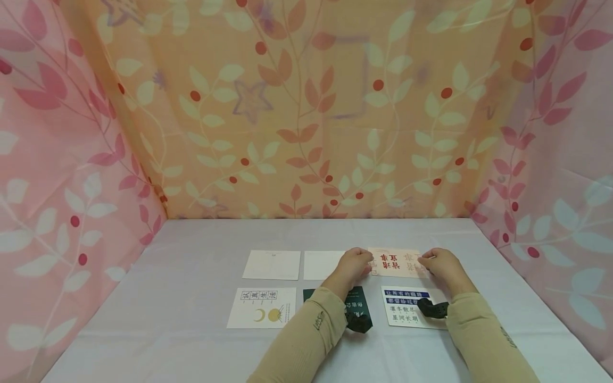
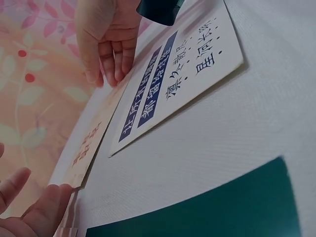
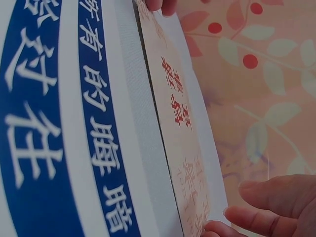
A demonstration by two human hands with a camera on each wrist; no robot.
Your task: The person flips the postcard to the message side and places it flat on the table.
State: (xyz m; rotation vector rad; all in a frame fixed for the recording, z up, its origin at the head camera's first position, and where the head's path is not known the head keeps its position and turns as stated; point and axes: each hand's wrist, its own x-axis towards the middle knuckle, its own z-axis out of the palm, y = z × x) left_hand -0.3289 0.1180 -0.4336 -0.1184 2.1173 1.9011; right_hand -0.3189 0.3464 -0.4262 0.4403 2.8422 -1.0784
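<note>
A pale peach card with red characters lies on the white cloth in the back row, at the right. My left hand is at its left edge, fingertips touching the side. At the opposite edge is my right hand, its fingertips right at the card's border. In the left wrist view, the left thumb and fingers are spread apart beside the card's near corner. The right wrist view shows the peach card lying flat, the right thumb raised off its surface.
Two white cards lie left in the back row, one partly behind my left hand. In front are a sun-and-moon card, a dark green card under my left wrist and a blue-striped card. Patterned fabric walls enclose the table.
</note>
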